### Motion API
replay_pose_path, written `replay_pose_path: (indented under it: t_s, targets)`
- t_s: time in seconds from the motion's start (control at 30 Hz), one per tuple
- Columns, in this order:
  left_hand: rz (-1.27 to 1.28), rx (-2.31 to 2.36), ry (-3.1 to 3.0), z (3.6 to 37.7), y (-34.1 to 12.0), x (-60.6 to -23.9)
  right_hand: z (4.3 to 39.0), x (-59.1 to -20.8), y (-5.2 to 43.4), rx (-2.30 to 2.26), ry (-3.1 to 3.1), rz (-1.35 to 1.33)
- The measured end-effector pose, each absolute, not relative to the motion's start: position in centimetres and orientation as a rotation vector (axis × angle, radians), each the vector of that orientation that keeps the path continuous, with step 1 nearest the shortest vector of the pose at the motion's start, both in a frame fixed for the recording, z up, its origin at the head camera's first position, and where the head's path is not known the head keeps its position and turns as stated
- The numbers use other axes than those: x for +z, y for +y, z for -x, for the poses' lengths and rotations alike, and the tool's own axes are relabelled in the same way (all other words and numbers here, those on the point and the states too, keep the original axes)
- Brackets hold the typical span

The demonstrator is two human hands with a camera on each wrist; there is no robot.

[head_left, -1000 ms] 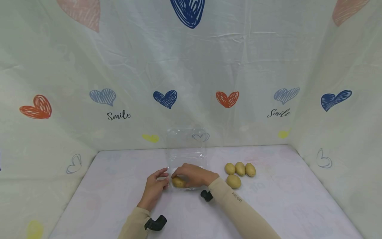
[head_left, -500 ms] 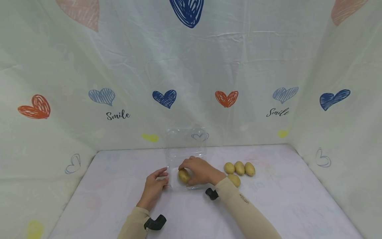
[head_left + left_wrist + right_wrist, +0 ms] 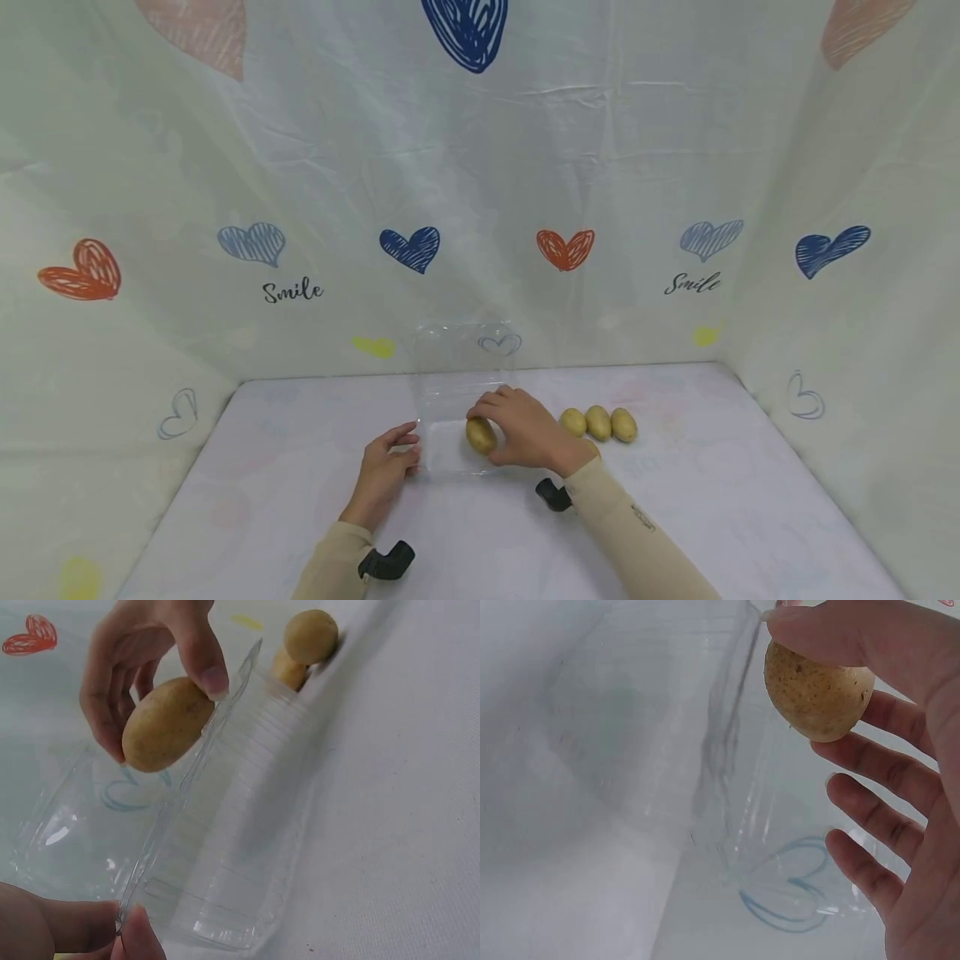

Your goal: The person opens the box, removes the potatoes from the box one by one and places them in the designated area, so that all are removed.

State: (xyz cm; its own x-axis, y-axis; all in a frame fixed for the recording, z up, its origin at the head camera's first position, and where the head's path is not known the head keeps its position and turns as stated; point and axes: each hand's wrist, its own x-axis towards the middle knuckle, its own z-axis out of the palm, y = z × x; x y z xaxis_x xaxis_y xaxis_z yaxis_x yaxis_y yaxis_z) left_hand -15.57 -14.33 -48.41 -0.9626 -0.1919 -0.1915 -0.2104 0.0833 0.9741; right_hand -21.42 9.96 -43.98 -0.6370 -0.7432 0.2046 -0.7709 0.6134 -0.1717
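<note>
A clear plastic clamshell box (image 3: 444, 454) stands on the table with its lid (image 3: 457, 350) raised at the back. My left hand (image 3: 381, 477) is at the box's left side; the left wrist view shows its thumb and finger pinching the rim. My right hand (image 3: 528, 429) grips a yellow potato (image 3: 481, 435) between thumb and fingers. In the left wrist view this potato (image 3: 166, 726) is up at the rim, above the box wall (image 3: 232, 825). Seen from the right wrist, the potato (image 3: 817, 694) sits under the thumb, while the lower fingers are spread away from it.
To the right, three potatoes (image 3: 597, 423) lie in a row on the white tabletop (image 3: 712, 500). Another potato (image 3: 592, 447) is mostly hidden behind the right wrist. A hanging sheet printed with hearts (image 3: 565, 250) closes off the back and sides.
My right hand has carried the potato from the left front of the box toward its right side, and the potato has turned more upright. The left hand keeps its place.
</note>
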Motion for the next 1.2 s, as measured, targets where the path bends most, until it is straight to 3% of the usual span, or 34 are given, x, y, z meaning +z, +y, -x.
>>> replay_pose_path:
  t_s: [1.2]
  targets:
    - [0.408,2.053,2.303,15.4,-14.4,-48.5,18.4,-43.7,19.9,0.339,-2.597,-0.957]
